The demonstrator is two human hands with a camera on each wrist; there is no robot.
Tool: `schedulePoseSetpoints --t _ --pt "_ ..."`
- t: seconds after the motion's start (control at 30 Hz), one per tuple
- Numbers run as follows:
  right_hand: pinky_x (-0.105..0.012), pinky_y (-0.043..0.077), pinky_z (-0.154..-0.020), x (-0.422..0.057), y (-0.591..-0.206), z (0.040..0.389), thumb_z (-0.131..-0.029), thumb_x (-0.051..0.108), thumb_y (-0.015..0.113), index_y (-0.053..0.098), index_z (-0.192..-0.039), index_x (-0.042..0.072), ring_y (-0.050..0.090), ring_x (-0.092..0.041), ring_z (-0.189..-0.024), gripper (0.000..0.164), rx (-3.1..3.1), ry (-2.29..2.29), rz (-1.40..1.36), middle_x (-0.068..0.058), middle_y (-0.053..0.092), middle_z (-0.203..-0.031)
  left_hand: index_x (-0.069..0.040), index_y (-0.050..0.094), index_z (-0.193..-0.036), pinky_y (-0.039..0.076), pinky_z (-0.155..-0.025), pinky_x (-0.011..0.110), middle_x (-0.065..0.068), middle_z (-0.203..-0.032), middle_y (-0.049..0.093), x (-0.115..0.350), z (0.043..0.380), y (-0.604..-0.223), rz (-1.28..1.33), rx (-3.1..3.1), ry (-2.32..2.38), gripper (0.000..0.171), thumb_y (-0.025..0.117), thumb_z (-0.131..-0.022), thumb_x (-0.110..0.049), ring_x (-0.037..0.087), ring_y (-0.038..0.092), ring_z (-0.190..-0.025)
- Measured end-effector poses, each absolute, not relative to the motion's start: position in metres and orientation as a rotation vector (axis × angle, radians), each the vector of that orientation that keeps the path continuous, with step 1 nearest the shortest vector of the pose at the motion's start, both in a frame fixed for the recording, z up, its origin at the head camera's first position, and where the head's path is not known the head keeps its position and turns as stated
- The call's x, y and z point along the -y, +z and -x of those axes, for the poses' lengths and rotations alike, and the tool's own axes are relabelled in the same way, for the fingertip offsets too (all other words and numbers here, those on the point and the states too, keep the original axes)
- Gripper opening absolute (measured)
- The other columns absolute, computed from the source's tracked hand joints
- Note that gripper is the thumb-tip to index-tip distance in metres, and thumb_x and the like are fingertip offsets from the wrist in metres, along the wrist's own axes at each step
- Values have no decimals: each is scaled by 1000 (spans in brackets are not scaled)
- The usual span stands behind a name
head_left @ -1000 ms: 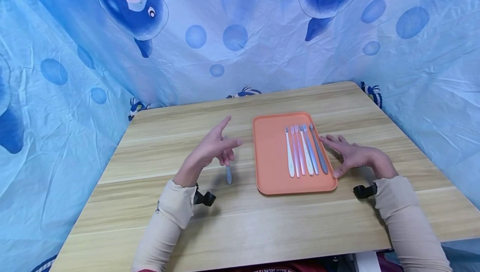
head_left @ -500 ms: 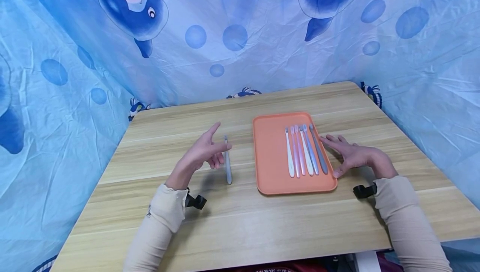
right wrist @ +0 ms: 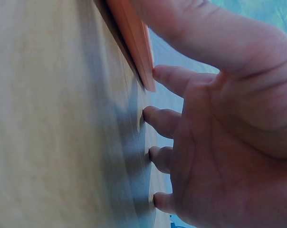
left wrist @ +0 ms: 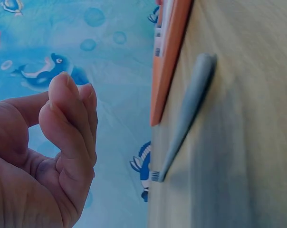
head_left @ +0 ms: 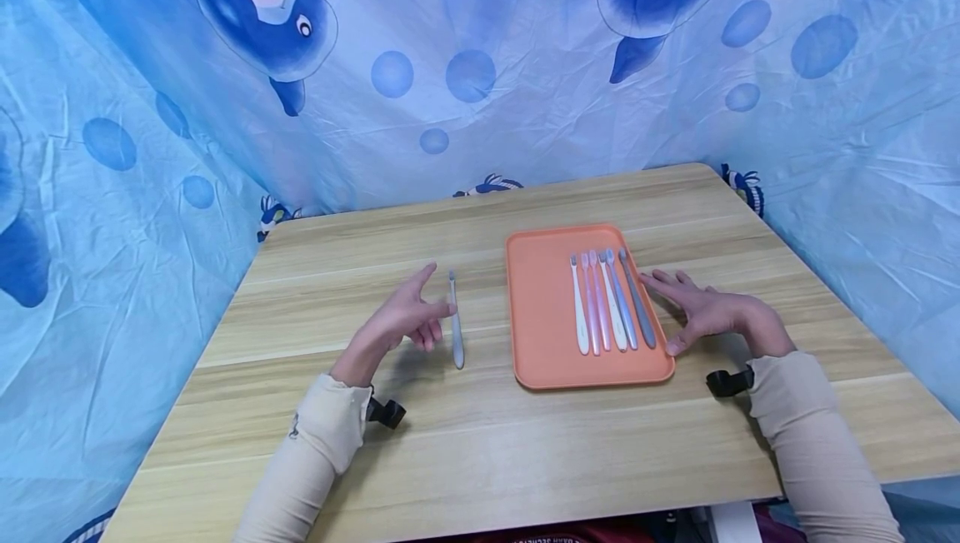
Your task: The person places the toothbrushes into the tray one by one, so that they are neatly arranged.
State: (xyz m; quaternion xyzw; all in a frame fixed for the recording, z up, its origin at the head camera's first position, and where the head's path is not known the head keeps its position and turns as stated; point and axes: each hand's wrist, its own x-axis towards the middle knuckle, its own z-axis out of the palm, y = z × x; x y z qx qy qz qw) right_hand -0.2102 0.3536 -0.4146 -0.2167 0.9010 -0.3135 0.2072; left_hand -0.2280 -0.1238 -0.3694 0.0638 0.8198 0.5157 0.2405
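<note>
A grey-blue toothbrush [head_left: 457,326] lies on the table left of the orange tray [head_left: 543,360]; the left wrist view shows its bristles on the near end of the toothbrush [left wrist: 186,118]. My left hand [head_left: 405,312] hovers just left of that toothbrush and holds nothing. Its index finger points outward while the other fingers bend loosely. Several toothbrushes [head_left: 603,310], in white, pink, blue and dark grey, lie side by side on the tray's right half. At the tray's right edge rests my right hand [head_left: 708,314], fingers spread, thumb and index finger touching the rim.
A wooden table [head_left: 450,460] carries everything. Behind and around it hangs a blue curtain [head_left: 525,127] with dolphin prints. A black wrist camera [head_left: 386,412] sits on the left wrist, and another black camera [head_left: 727,382] on the right.
My left hand has moved left and slightly down, off the lone toothbrush, which now shows almost whole. The right hand, the tray and its toothbrushes have stayed put.
</note>
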Motion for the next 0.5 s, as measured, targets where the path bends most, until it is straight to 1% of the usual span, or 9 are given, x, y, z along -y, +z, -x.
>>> schedulePoseSetpoints --t 0.17,0.37,0.5 --pt "-88 -2 -105 -353 -414 210 -69 35 89 11 -161 6 -14 -66 -144 125 -2511 -871 610 -35 -2 -163 -16 -6 -162 52 -41 26 4 -54 61 126 230 -379 -156 -2224 1415 98 65 -96 -17 13 57 -40" --pt "-88 -2 -104 -353 -414 210 -69 35 89 11 -161 4 -14 -66 -144 124 -2512 -868 622 -36 -2 -163 -19 -8 -162 51 -40 24 4 -54 61 127 231 -390 -98 -2183 1397 98 65 -96 -16 12 56 -39" --pt "-88 -3 -104 -353 -414 210 -69 35 89 11 -161 5 -14 -66 -144 124 -2509 -871 611 -36 -3 -163 -15 -9 -162 50 -40 24 3 -53 61 127 232 -396 -112 -2185 1366 97 64 -97 -17 11 56 -39"
